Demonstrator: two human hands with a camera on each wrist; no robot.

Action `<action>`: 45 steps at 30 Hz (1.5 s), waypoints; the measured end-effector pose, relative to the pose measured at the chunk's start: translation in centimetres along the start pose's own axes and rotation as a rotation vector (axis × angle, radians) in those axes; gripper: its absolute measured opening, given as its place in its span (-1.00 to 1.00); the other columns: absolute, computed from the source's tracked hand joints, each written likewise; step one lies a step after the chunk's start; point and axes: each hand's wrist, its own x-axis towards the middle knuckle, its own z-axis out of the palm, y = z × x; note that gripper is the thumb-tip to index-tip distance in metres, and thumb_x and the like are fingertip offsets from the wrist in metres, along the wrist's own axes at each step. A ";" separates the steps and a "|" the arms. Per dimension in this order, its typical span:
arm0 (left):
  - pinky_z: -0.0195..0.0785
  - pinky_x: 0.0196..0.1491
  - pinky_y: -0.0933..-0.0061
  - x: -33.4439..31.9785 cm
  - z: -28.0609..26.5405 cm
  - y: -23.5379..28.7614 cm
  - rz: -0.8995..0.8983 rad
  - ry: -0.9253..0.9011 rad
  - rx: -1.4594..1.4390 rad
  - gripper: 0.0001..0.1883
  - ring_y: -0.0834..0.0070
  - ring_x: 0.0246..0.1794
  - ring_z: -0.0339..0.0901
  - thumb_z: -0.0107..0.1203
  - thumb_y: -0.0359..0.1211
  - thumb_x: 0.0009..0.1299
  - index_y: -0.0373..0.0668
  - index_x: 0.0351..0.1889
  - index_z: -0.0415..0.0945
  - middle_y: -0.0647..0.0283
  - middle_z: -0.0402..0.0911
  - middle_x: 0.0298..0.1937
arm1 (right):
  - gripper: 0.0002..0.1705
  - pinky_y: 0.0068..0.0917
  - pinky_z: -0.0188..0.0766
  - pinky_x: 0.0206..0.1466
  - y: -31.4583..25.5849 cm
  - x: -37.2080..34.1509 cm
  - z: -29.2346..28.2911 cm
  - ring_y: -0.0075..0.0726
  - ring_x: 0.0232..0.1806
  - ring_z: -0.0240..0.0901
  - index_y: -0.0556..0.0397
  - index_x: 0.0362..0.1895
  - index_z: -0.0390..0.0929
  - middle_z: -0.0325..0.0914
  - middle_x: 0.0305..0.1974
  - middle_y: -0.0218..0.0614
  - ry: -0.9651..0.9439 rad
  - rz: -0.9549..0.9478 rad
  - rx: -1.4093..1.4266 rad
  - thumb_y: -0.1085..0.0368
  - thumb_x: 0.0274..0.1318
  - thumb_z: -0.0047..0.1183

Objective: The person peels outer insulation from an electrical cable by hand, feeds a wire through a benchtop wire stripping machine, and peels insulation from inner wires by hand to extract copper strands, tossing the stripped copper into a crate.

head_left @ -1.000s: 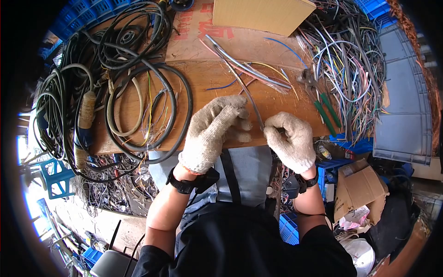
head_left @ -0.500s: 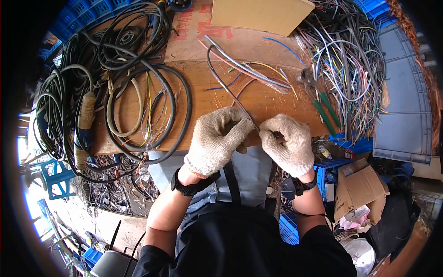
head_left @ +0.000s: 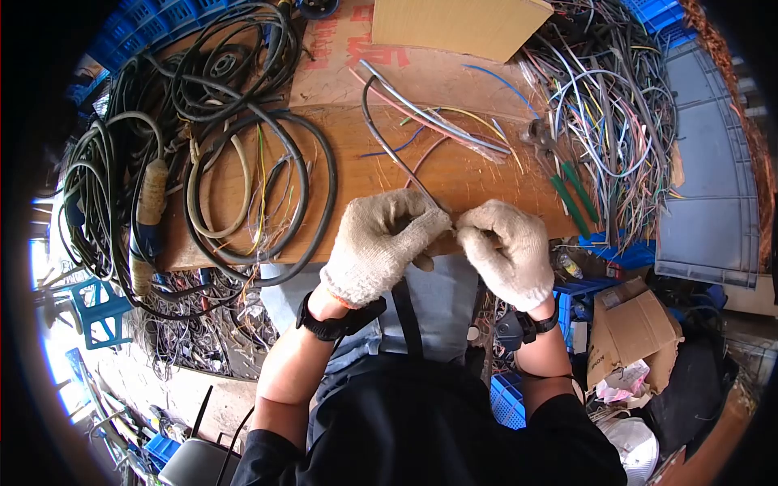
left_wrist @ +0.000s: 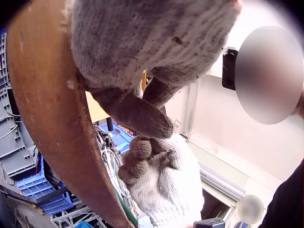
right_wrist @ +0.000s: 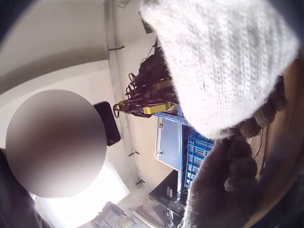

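The work in hand is at the near end of a thin dark cable (head_left: 402, 167). The cable lies in a curve over the wooden surface (head_left: 348, 130), and its near end comes up between two gloved hands, above the front edge. The left hand (head_left: 371, 255) pinches the cable between thumb and forefinger, close to the end. The right hand (head_left: 512, 253) is just beside it, with thumb and forefinger brought together, and they seem to pinch the very tip. The tip itself is too small and too covered for me to tell its condition.

I judge that the hands work on the outer layer of this end, perhaps to part it. To do it well, the left fingers should grip firmly and not far behind the tip, so that the cable does not bend or turn. The right fingers should take only the layer, then draw slowly and in line with the cable. Gloves are thick for such a small edge, so a slip is possible; a fresh, deeper pinch is better than a hard jerk. If the edge does not yield, the green-handled pliers (head_left: 570, 208) lie near the right hand. The far part of the cable lies among loose wires (head_left: 438, 113), and it is wise to watch that it does not drag them.
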 end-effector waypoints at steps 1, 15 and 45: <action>0.45 -0.44 0.64 0.0 -0.1 0.0 -0.010 -0.010 -0.050 -0.77 0.66 -0.52 0.60 0.20 -0.30 0.49 -0.34 -0.21 0.63 0.29 0.69 -0.37 | -0.90 -0.42 0.49 -0.35 0.4 -0.1 -0.1 -0.31 -0.42 0.59 0.08 -0.24 0.65 0.61 -0.40 -0.28 -0.024 0.030 0.073 0.41 0.13 0.22; 0.45 -0.43 0.65 0.2 0.0 -0.6 0.006 -0.026 -0.031 -0.76 0.67 -0.53 0.59 0.18 -0.29 0.51 -0.33 -0.19 0.64 0.32 0.68 -0.40 | -0.89 -0.35 0.55 -0.34 0.4 0.5 -0.5 -0.18 -0.40 0.63 0.06 -0.28 0.65 0.62 -0.40 -0.23 -0.065 -0.088 -0.022 0.41 0.06 0.29; 0.51 -0.41 0.59 -0.2 0.2 -0.7 0.066 0.057 -0.164 -0.82 0.62 -0.48 0.62 0.20 -0.38 0.48 -0.36 -0.18 0.62 0.25 0.71 -0.37 | -0.86 -0.36 0.55 -0.35 0.3 -0.1 -0.2 -0.22 -0.42 0.61 0.02 -0.33 0.64 0.62 -0.40 -0.28 -0.036 -0.027 -0.053 0.43 -0.04 0.30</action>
